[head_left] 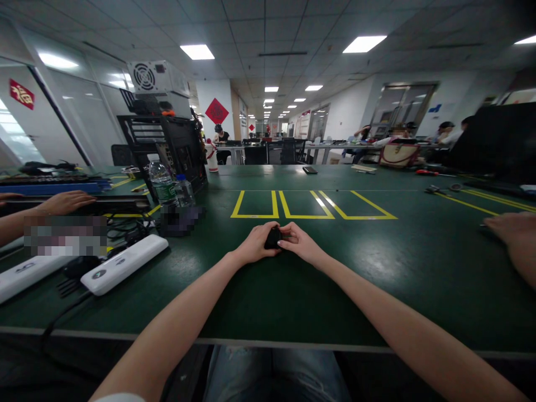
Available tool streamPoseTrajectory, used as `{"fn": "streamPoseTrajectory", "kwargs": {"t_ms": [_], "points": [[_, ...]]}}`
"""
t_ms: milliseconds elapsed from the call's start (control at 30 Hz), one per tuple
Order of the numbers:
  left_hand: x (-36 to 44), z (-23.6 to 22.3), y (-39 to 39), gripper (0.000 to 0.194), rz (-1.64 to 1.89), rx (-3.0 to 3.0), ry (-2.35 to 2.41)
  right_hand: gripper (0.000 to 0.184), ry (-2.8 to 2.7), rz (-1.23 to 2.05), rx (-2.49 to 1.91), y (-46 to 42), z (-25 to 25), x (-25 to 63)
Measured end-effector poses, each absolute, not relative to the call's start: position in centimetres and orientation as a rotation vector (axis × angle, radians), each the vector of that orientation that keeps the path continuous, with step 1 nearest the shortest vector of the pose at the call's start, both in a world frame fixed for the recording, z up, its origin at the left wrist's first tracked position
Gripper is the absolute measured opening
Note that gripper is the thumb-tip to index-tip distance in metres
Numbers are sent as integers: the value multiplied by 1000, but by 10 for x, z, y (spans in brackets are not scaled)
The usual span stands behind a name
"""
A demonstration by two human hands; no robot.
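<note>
Between my two hands is a small black object (273,238), dark and partly covered by fingers, so its exact kind does not show. My left hand (256,244) wraps round its left side, with the thumb below and the fingers over the top. From the right, the fingertips of my right hand (300,243) pinch its edge. Both hands are low over the green tabletop (288,301), just in front of yellow tape outlines (307,216). Whether the object touches the table I cannot tell.
White power strips (125,265) and cables lie at left, near water bottles (161,181) and an open computer case (180,148). Other people's hands rest at far left (67,202) and far right (513,234). A phone-like black item (310,170) and a bag (398,154) are farther back.
</note>
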State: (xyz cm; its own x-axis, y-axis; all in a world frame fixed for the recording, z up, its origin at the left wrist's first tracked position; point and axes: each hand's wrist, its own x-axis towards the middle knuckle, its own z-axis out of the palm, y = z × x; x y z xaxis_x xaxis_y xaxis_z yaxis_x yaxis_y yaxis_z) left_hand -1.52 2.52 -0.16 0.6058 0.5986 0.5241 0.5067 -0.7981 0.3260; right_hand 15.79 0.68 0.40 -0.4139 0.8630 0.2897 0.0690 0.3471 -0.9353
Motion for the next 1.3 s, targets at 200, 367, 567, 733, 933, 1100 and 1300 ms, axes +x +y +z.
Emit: {"fn": "streamPoseTrajectory", "kwargs": {"t_ms": [200, 367, 567, 733, 933, 1100, 1300], "points": [[-16, 0, 24, 61, 944, 2679, 924, 17, -1762, 1075, -872, 8, 3, 157], [-15, -1, 25, 62, 941, 2679, 929, 27, -1753, 1091, -973, 17, -5, 158], [-14, -3, 26, 61, 963, 2673, 922, 22, -1813, 1100, -920, 15, -3, 160], [-15, -1, 24, 60, 968, 2654, 922, 21, -1802, 1104, -893, 7, 4, 159], [-15, 1, 23, 61, 958, 2647, 919, 22, -1794, 1091, -894, 8, 4, 157], [-15, 1, 23, 61, 952, 2656, 918, 28, -1802, 1082, -998, 9, 3, 158], [-16, 0, 24, 60, 951, 2655, 921, 26, -1839, 1129, -912, 5, 7, 159]]}}
